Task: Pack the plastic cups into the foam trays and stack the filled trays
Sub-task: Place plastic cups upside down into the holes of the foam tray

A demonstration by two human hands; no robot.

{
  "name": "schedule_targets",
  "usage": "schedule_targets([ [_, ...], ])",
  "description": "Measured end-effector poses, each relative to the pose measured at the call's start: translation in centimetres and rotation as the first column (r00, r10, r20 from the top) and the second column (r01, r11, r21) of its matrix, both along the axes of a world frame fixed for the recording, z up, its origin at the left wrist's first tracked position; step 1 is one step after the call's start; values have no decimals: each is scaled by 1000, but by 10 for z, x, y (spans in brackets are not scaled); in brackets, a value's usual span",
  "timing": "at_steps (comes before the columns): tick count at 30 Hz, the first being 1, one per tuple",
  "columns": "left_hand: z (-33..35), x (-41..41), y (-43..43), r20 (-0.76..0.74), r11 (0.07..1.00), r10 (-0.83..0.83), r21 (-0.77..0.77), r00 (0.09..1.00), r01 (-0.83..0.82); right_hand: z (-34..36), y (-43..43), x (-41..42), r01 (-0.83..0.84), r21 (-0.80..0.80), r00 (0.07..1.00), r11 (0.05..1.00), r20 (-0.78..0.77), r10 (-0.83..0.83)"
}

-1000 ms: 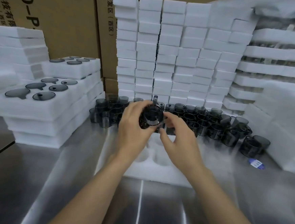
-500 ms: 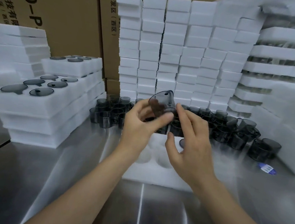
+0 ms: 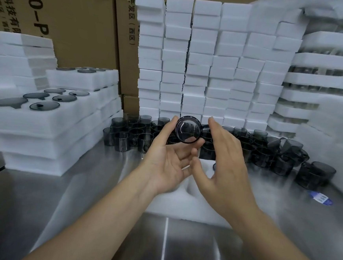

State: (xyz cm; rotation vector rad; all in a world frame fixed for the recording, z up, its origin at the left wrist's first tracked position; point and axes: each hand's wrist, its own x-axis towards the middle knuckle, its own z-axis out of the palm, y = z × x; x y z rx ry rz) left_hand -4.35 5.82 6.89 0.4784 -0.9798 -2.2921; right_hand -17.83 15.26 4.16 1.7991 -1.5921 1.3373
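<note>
My left hand (image 3: 167,166) is turned palm up and pinches a dark smoky plastic cup (image 3: 188,129) between thumb and fingertips, one round end of it facing me. It is raised above the white foam tray (image 3: 181,204) lying on the steel table. My right hand (image 3: 223,166) stands just to the right of the cup with straight fingers and holds nothing. A crowd of several loose cups (image 3: 263,149) sits behind the tray. My hands hide most of the tray's pockets.
Stacked filled trays (image 3: 44,119) showing dark round tops stand at the left. A wall of white foam blocks (image 3: 202,60) rises behind the cups, with more foam stacks (image 3: 324,84) at the right and cardboard boxes (image 3: 72,19) behind. A blue label (image 3: 321,198) lies on the table.
My left hand has rolled palm up and turned the cup so a round end faces me. My right hand has let go of it and opened beside it.
</note>
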Motion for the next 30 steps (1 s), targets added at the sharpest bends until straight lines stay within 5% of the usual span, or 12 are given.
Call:
schedule_targets([
  [8,-3,-1,2,6,997,53,-54,999,-52,-2,-1,-2,26,29,999,999,-25,-25],
  [14,-2,-8,12,52,928,230,-312,972,-203,-2,1,4,69,-18,992,997,-107,-70],
  [19,-3,-8,13,30,863,243,-463,969,-202,2,5,5,149,-27,988,988,33,-149],
  [30,-6,-12,24,99,724,288,-674,953,-148,5,2,2,52,7,918,999,393,-50],
])
